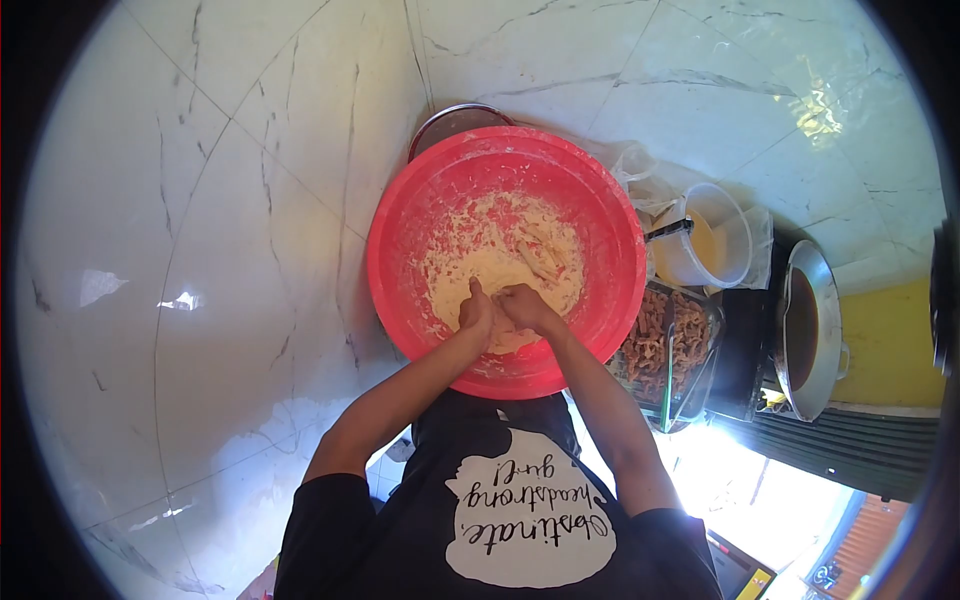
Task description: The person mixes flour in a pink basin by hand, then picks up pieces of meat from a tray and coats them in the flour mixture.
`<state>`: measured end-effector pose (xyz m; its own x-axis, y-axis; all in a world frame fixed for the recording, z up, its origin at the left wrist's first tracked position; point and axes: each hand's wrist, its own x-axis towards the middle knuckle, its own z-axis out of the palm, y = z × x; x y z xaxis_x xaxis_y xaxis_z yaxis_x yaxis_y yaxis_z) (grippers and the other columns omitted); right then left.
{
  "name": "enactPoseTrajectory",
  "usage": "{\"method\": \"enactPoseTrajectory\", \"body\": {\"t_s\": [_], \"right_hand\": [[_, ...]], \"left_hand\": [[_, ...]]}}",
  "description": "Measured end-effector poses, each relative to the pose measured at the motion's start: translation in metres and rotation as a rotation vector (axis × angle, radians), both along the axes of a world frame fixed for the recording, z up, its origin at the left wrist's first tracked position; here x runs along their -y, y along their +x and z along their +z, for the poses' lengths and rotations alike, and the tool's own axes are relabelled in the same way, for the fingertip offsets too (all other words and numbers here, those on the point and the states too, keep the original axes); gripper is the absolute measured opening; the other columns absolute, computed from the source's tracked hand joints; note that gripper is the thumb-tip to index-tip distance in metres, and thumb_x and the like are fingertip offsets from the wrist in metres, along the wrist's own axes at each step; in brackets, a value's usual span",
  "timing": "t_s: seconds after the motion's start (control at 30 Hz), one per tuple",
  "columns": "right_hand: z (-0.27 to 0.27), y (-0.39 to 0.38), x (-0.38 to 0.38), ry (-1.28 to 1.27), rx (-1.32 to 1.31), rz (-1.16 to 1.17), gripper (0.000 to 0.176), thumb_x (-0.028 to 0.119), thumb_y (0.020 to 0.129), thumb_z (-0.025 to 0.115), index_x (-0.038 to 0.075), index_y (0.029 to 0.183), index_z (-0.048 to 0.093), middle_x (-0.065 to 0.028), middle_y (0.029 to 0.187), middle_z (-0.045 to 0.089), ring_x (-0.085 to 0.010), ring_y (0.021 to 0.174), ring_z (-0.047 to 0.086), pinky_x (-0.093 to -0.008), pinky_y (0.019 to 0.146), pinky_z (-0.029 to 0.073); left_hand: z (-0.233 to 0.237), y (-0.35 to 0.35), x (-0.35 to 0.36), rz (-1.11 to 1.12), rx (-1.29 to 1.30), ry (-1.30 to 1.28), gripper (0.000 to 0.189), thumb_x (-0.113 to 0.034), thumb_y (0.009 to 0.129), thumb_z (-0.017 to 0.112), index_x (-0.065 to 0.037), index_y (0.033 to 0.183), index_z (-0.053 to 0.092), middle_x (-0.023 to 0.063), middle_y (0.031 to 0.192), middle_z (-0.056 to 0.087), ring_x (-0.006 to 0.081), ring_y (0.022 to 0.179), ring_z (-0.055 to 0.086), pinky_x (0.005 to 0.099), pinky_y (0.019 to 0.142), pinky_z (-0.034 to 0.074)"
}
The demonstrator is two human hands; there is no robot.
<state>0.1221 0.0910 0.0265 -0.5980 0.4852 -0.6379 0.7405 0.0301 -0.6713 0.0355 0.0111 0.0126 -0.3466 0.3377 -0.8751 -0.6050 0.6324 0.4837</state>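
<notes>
A wide red plastic basin [400,230] holds loose pale flour [455,250], which clings in clumps to its bottom and sides. My left hand [477,314] is low over the flour, its fingers curled and thumb pointing up. Close beside it, my right hand [530,308] is also closed, with knuckles up and fingers turned in toward the left. What the fingers hold between them is hidden; I cannot tell what it is. A few flour-coated strips [542,252] lie in the flour just beyond my right hand.
Right of the basin stand a glass dish of browned fried pieces [665,345] with green-handled tongs [669,385], a clear tub of yellowish liquid [735,235] with a black handle across its rim, and a wide metal pan of dark oil [800,320]. Marbled tile walls [250,200] rise left and behind.
</notes>
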Motion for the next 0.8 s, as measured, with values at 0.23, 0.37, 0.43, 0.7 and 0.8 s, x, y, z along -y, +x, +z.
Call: {"method": "enactPoseTrajectory", "body": {"t_s": [0.23, 0.37, 0.43, 0.7, 0.8], "right_hand": [[0.005, 0.024, -0.014, -0.180, 0.030, 0.009, 0.032, 0.025, 0.078, 0.050, -0.004, 0.087, 0.062, -0.0203, 0.085, 0.063, -0.0306, 0.075, 0.062, -0.0354, 0.067, 0.051], [-0.005, 0.021, -0.006, 0.164, 0.197, 0.111, 0.035, 0.025, 0.080, 0.048, -0.005, 0.093, 0.060, -0.0208, 0.087, 0.062, -0.0315, 0.078, 0.063, -0.0363, 0.067, 0.051], [-0.007, 0.009, 0.006, 0.168, 0.247, 0.125, 0.036, 0.026, 0.081, 0.048, -0.004, 0.096, 0.059, -0.0203, 0.087, 0.062, -0.0306, 0.079, 0.063, -0.0358, 0.067, 0.052], [-0.002, 0.008, 0.001, -0.270, -0.164, -0.314, 0.034, 0.025, 0.085, 0.043, -0.003, 0.092, 0.060, -0.0175, 0.083, 0.062, -0.0248, 0.073, 0.061, -0.0324, 0.066, 0.050], [0.036, 0.012, -0.005, -0.239, 0.054, -0.128, 0.032, 0.024, 0.086, 0.041, -0.001, 0.093, 0.060, -0.0163, 0.082, 0.062, -0.0252, 0.075, 0.060, -0.0348, 0.068, 0.050]], "left_hand": [[0.002, -0.012, 0.022, -0.309, -0.212, 0.087, 0.077, -0.059, 0.087, 0.020, 0.007, 0.111, 0.051, 0.0248, 0.116, 0.050, 0.0318, 0.111, 0.047, 0.0385, 0.093, 0.034], [-0.056, -0.009, 0.017, -0.155, -0.090, 0.065, 0.074, -0.056, 0.088, 0.020, 0.007, 0.114, 0.049, 0.0240, 0.118, 0.049, 0.0328, 0.109, 0.048, 0.0377, 0.092, 0.035], [-0.051, -0.001, 0.008, 0.039, 0.054, 0.121, 0.073, -0.056, 0.088, 0.020, 0.006, 0.114, 0.049, 0.0236, 0.116, 0.050, 0.0330, 0.108, 0.049, 0.0377, 0.092, 0.035], [0.023, 0.000, 0.005, -0.186, -0.350, -0.006, 0.075, -0.059, 0.087, 0.019, 0.003, 0.098, 0.060, 0.0214, 0.101, 0.058, 0.0308, 0.100, 0.053, 0.0382, 0.089, 0.037], [0.024, -0.010, 0.023, -0.438, -0.178, 0.015, 0.075, -0.059, 0.087, 0.019, 0.003, 0.098, 0.060, 0.0220, 0.103, 0.058, 0.0309, 0.102, 0.053, 0.0386, 0.089, 0.037]]}}
